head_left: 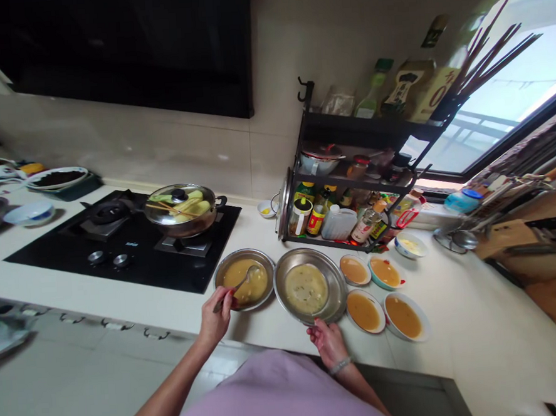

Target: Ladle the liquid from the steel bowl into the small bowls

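Note:
My left hand [215, 317] is closed around the handle of a metal spoon [252, 274], whose head sits in the brownish liquid of a steel bowl [265, 259]. Just right of that bowl is a larger steel basin [335, 278] with paler, cloudy liquid pooled inside. Its near rim is pinched by the fingers of my right hand [328, 342]. The basin looks slightly tilted; I cannot tell whether it touches the counter. To its right stand several small bowls of orange-brown liquid, among them a front white bowl [365, 311] and a larger white bowl [406, 317].
A lidded pan [181, 214] of green vegetables sits on the black gas hob [143, 266]. Behind the bowls rises a black rack [358, 128] with bottles and jars. A small bowl [410, 246] of pale pieces and a knife block [510, 241] stand to the right.

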